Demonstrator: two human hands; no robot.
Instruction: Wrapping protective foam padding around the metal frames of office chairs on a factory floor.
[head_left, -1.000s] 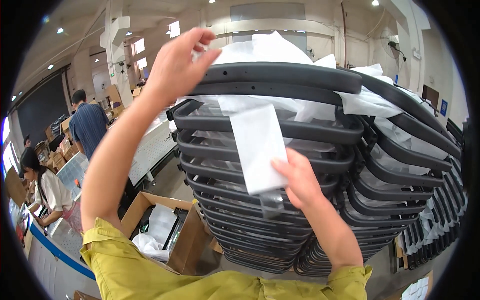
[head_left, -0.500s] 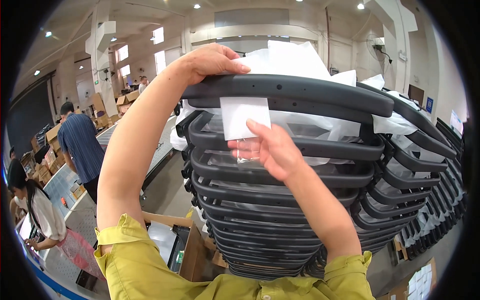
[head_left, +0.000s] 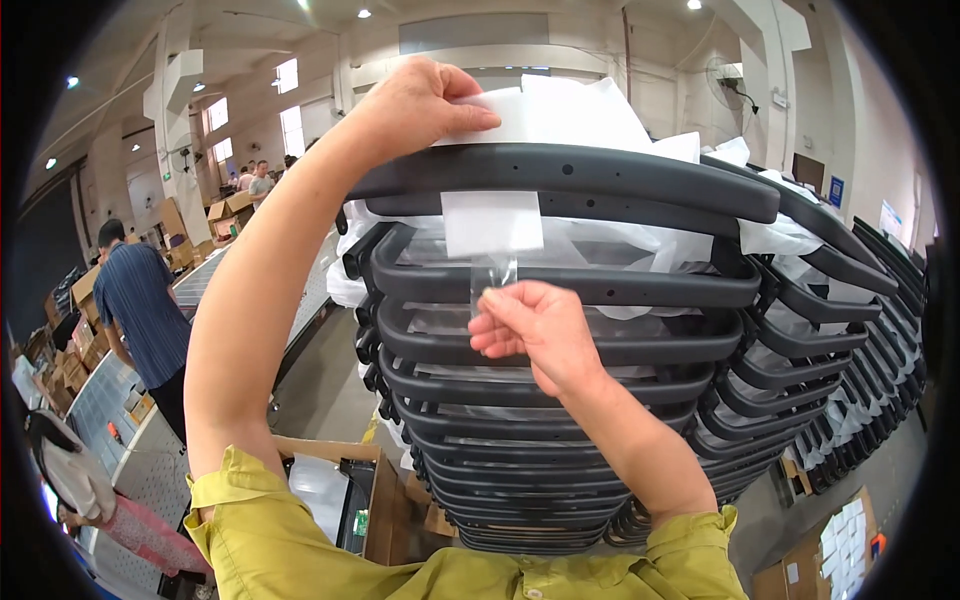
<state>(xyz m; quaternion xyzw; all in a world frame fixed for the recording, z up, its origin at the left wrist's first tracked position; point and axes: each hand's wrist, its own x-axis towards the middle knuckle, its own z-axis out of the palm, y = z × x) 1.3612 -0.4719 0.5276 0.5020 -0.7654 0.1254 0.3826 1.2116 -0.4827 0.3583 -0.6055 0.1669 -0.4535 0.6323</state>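
Right hand (head_left: 540, 332) has moved down, off white paper (head_left: 492, 225) | fingers pinch clear strip (head_left: 494, 272) | left hand (head_left: 425, 103): fingers pinch upper paper (head_left: 510, 124)

The yellow-green shirt (head_left: 450, 578) has short sleeves (head_left: 245, 540) with turned-up cuffs (head_left: 235, 488) and a pale button (head_left: 535, 594).

So this one's a head-worn fisheye, left of the pair, facing forward and down over the wearer's arms (head_left: 245, 300); dark frames (head_left: 650, 290) really close mid-frame, back wall (head_left: 590, 45) way off up top.
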